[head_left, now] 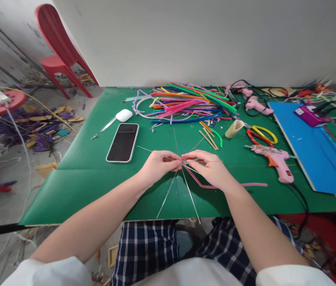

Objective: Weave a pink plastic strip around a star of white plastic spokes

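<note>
Over the front of the green table, my left hand (165, 161) and my right hand (203, 165) meet with fingertips pinched. Between them is the centre of a star of thin metal wires (191, 194), which spread outward in several directions. A pink pipe cleaner (202, 185) starts at that centre, bends under my right hand and runs out past the wrist. My left fingers grip the wires near the centre. The right fingers close at the same spot, by the pipe cleaner's end; their exact hold is partly hidden.
Behind my hands lies a pile of coloured pipe cleaners (185, 104). A phone (123, 143) and a white earbud case (124, 115) are on the left. To the right are a bamboo piece (234, 129), pliers (261, 136), a pink glue gun (276, 159) and a blue board (311, 147).
</note>
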A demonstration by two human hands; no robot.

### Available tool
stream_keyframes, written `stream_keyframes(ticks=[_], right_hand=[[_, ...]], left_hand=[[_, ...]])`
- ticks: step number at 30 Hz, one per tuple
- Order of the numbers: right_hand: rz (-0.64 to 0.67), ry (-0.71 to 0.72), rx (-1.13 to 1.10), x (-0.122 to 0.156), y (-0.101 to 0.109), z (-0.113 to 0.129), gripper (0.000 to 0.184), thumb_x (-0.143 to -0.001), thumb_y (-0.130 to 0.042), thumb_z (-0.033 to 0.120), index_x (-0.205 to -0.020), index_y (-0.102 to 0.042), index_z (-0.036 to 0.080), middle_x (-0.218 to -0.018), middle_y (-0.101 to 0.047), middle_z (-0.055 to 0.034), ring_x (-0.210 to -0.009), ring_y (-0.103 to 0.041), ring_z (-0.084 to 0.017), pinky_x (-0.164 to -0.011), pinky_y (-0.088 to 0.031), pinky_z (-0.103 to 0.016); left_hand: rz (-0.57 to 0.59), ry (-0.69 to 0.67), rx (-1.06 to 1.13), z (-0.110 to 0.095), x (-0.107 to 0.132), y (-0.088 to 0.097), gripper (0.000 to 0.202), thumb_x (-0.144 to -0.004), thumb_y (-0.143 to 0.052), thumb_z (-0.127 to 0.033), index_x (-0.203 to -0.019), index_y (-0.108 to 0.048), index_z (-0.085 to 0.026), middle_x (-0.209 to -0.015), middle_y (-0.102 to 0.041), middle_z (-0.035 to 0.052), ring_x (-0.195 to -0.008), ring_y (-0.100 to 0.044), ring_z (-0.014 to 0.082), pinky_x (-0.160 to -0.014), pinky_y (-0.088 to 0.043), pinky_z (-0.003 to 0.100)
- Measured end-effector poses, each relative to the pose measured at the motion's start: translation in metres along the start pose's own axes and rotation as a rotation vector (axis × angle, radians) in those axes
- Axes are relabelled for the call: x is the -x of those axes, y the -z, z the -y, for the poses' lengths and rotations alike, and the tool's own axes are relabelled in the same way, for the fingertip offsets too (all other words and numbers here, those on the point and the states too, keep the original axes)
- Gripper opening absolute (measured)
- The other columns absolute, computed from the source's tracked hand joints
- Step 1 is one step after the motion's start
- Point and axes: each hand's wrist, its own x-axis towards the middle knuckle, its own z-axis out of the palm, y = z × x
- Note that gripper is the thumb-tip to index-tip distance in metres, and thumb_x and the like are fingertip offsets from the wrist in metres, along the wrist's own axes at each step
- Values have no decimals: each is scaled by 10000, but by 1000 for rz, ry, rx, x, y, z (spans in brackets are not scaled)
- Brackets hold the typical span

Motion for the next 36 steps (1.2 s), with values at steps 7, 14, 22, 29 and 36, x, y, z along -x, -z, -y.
stream_keyframes(ticks=[7, 14, 22, 29, 36], right_hand=[[7, 45, 28, 0, 0, 0, 198, -814, -507, 184, -929, -664, 221, -956, -659, -37, -892, -605, -161, -767, -496, -308], [25, 44, 40, 0, 1, 1, 219, -815, -499, 153, -945, -661, 223, -972, -654, -30, -906, -599, -151, -765, -491, -293], [12, 12, 9, 0, 1, -3, 197, -811, -523, 191, -952, -655, 225, -976, -655, -33, -895, -611, -154, -778, -499, -300], [31, -21, 14, 1, 4, -5, 193, -795, -564, 246, -959, -664, 234, -997, -665, -37, -887, -626, -162, -779, -510, -312], [8, -45, 83, 2, 6, -3, 124, -776, -592, 267, -850, -674, 209, -866, -678, -26, -790, -624, -156, -697, -499, -279]], left_hand=[[-12, 37, 28, -2, 1, 0, 195, -614, -732, -270, -732, -664, -130, -630, -678, 27, -628, -641, 128, -657, -532, 252], [-3, 50, 61, -1, 0, 0, 222, -602, -746, -282, -736, -663, -127, -637, -678, 24, -632, -642, 123, -646, -530, 237], [1, 38, 12, 0, -1, 0, 219, -617, -735, -294, -741, -660, -130, -640, -680, 30, -629, -640, 119, -649, -532, 233], [8, 47, -16, 3, -2, -1, 219, -626, -724, -311, -738, -664, -132, -650, -677, 36, -652, -644, 131, -662, -540, 244], [12, 34, 2, 1, -1, 0, 277, -631, -726, -333, -811, -675, -129, -667, -676, 30, -658, -631, 116, -676, -529, 228]])
